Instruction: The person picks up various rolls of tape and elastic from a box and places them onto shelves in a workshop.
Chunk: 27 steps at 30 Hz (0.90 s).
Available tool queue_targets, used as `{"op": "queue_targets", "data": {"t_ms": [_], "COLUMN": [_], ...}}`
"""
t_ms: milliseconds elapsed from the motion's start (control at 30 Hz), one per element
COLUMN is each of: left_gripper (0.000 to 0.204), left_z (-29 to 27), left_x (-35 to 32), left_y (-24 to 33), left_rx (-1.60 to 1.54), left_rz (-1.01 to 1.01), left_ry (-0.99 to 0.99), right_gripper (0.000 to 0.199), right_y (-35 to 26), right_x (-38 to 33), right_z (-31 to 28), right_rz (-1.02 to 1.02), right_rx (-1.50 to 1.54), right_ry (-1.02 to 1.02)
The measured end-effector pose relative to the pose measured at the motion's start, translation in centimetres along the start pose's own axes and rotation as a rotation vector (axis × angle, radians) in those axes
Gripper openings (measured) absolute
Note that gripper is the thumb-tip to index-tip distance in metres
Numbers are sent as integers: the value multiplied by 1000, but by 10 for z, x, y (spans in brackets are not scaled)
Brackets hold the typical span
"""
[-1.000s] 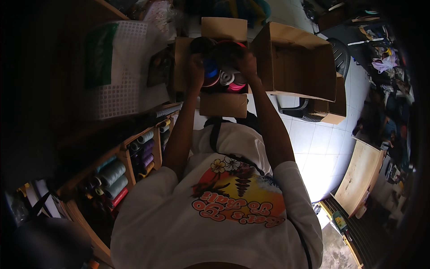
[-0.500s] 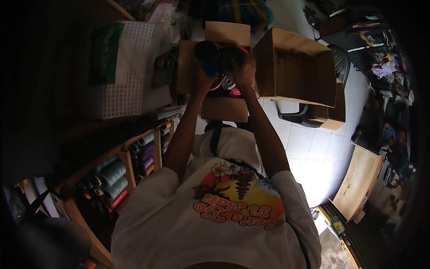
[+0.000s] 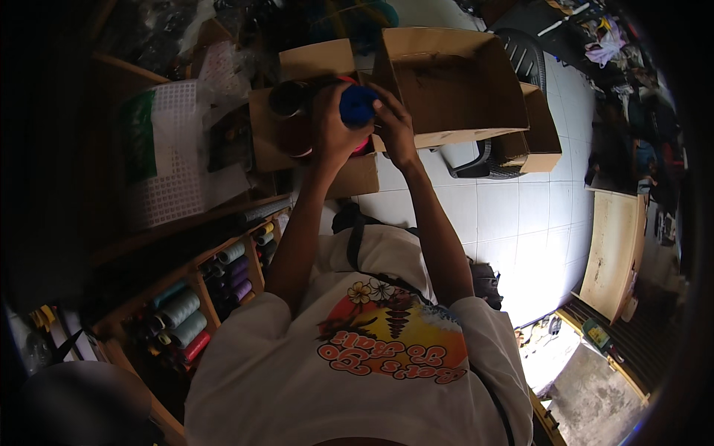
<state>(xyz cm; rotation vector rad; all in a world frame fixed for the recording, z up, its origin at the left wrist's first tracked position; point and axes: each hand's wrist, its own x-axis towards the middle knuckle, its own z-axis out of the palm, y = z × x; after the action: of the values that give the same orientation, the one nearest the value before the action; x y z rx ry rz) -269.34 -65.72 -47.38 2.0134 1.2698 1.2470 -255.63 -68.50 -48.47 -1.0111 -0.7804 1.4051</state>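
Observation:
A round, bright blue spool of thread [image 3: 358,105] is between my two hands, above an open cardboard box [image 3: 355,177]. My left hand [image 3: 335,126] is wrapped round its left side. The fingers and thumb of my right hand [image 3: 396,128] press against its right edge. Inside the box, a black spool [image 3: 290,98] and a dark red one [image 3: 295,139] lie left of my left hand. Beneath my hands, a bit of something pink [image 3: 362,146] shows. My hands and the shadow hide the rest of the box's contents.
A larger open cardboard box [image 3: 457,85] stands to the right, over a black chair [image 3: 480,165]. To the left are a white perforated plastic basket [image 3: 178,156] and a wooden shelf [image 3: 201,279] holding several thread spools [image 3: 181,307]. A wooden panel [image 3: 611,253] stands far right.
Both hands have come up from inside the box with the blue spool, which was low beside my left hand. The view has shifted, so the boxes appear further left.

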Motion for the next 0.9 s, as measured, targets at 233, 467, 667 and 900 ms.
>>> {"op": "queue_targets", "data": {"t_ms": [233, 467, 667, 900], "left_gripper": [74, 70, 69, 78], "left_z": [108, 243, 333, 443], "left_x": [-39, -97, -113, -99], "left_y": [109, 266, 350, 396], "left_rx": [-252, -364, -506, -605], "left_rz": [99, 209, 175, 53], "left_ry": [-351, -654, -877, -1021], "right_gripper": [46, 50, 53, 53], "right_y": [-34, -109, -165, -204], "right_x": [-108, -255, -327, -326], "right_z": [-135, -289, -389, -505], "right_rz": [-62, -191, -249, -196], "right_rx": [295, 261, 191, 149], "right_ry": [254, 567, 732, 735]}}
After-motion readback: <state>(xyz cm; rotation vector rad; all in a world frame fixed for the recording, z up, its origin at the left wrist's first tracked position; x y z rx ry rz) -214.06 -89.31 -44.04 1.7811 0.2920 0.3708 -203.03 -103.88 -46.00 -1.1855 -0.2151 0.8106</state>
